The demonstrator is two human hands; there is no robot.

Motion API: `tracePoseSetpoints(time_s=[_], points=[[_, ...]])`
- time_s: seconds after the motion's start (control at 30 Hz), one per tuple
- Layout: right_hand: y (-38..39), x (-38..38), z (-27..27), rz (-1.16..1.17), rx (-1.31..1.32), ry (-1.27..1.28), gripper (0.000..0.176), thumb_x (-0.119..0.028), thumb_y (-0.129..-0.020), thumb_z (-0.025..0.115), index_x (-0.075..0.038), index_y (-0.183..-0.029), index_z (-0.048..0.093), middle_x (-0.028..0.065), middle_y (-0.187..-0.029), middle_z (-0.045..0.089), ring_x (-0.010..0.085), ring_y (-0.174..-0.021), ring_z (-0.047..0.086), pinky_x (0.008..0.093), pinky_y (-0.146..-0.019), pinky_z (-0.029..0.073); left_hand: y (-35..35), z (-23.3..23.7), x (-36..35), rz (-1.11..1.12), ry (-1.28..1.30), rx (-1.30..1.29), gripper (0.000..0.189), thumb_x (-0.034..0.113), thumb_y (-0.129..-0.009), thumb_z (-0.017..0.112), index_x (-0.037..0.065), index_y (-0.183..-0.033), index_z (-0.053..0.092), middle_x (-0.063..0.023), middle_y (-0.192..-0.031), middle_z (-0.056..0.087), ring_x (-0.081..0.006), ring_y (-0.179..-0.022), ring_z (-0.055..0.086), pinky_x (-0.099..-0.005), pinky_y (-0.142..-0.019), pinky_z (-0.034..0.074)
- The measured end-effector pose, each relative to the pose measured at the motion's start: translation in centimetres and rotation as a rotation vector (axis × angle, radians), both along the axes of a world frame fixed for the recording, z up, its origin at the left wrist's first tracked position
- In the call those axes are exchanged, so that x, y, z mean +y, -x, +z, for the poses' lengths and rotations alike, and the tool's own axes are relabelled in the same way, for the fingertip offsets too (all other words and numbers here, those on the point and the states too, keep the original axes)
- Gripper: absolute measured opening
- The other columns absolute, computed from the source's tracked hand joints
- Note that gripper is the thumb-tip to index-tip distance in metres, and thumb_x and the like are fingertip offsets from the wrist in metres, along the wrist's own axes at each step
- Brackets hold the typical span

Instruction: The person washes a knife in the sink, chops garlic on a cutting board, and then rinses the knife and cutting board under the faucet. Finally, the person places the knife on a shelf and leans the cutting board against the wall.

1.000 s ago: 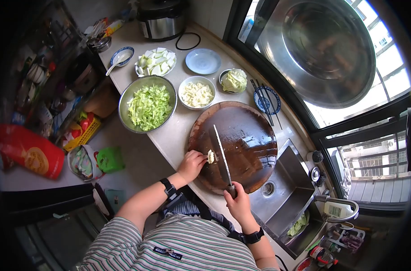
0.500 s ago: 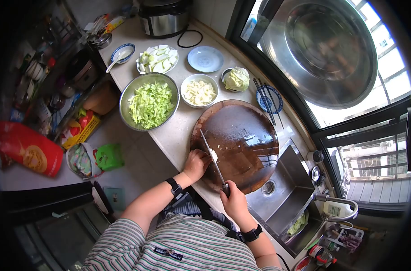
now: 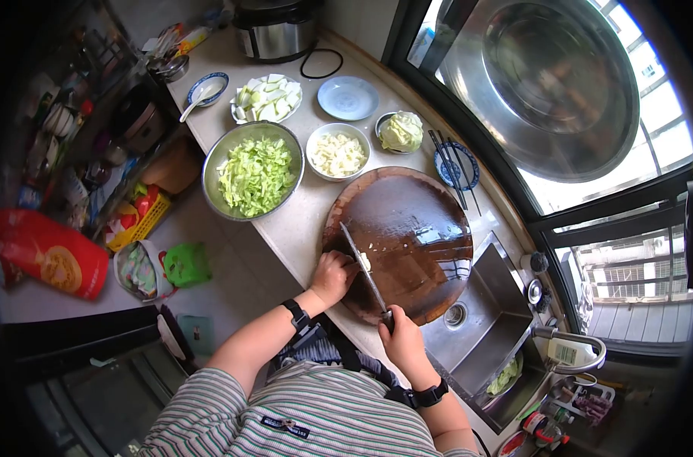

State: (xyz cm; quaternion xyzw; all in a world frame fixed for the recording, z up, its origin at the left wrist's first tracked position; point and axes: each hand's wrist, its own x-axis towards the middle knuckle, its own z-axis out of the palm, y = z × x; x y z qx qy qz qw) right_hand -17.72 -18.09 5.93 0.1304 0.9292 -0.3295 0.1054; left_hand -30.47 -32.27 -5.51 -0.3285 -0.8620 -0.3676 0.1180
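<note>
My right hand [image 3: 404, 339] is wrapped round the dark handle of a kitchen knife [image 3: 368, 274]. The blade slants across the left part of a round wooden chopping board [image 3: 415, 221], its tip pointing away from me. Against the near-left side of the blade, my left hand [image 3: 334, 277] rests with curled fingers at the board's edge; what they hold is hidden. Small white chopped pieces [image 3: 364, 262] lie just right of the blade, with a few crumbs scattered beyond. The board's surface looks wet and shiny.
Behind the board are a bowl of white chopped pieces [image 3: 337, 153], a steel bowl of shredded greens [image 3: 255, 174], a cabbage piece [image 3: 401, 132], a blue plate [image 3: 348, 99] and chopsticks on a saucer [image 3: 457, 169]. A steel sink [image 3: 498, 305] adjoins on the right.
The knife and my right hand have shifted slightly right and toward me. My left hand stays curled beside the blade. The whole view has moved slightly.
</note>
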Motion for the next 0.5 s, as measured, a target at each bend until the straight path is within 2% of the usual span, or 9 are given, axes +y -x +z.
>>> tracePoseSetpoints(time_s=[0.2,0.27,0.37,0.5], points=[[0.9,0.6,-0.1,0.038,-0.012,-0.022,0.03,-0.017,-0.076,0.056,-0.003,-0.1,0.044,0.0206,-0.074,0.058,0.038,-0.07,0.057,0.0437,-0.061,0.046,-0.1,-0.2,0.2,0.004,-0.032,-0.022,0.012,0.008,-0.065,0.06,0.011,-0.075,0.064,-0.0024,-0.081,0.057,-0.0222,-0.08,0.05,-0.035,-0.07,0.038],[1.3,0.7,-0.4,0.056,-0.015,-0.048,0.029,-0.017,-0.077,0.056,-0.003,-0.099,0.044,0.0209,-0.073,0.058,0.0382,-0.07,0.057,0.0441,-0.061,0.046,0.0,0.2,0.2,0.007,-0.031,-0.03,0.004,0.007,-0.065,0.063,0.008,-0.068,0.063,-0.0036,-0.078,0.058,-0.0228,-0.078,0.051,-0.035,-0.07,0.039],[1.8,0.6,-1.8,0.072,-0.063,-0.03,0.028,-0.018,-0.077,0.056,-0.003,-0.097,0.044,0.0219,-0.073,0.058,0.039,-0.07,0.056,0.0445,-0.061,0.046,0.0,0.2,0.1,0.0,-0.02,-0.032,0.003,0.007,-0.065,0.063,0.008,-0.068,0.063,-0.0034,-0.078,0.057,-0.0227,-0.078,0.05,-0.0346,-0.069,0.039],[1.5,0.8,-3.8,-0.018,-0.005,0.067,0.029,-0.019,-0.077,0.058,-0.003,-0.097,0.045,0.0226,-0.074,0.057,0.0397,-0.071,0.056,0.0435,-0.061,0.045,-0.1,0.2,0.0,0.002,-0.019,-0.028,0.003,0.007,-0.066,0.062,0.008,-0.069,0.063,-0.0035,-0.079,0.057,-0.0226,-0.079,0.05,-0.0349,-0.07,0.038]])
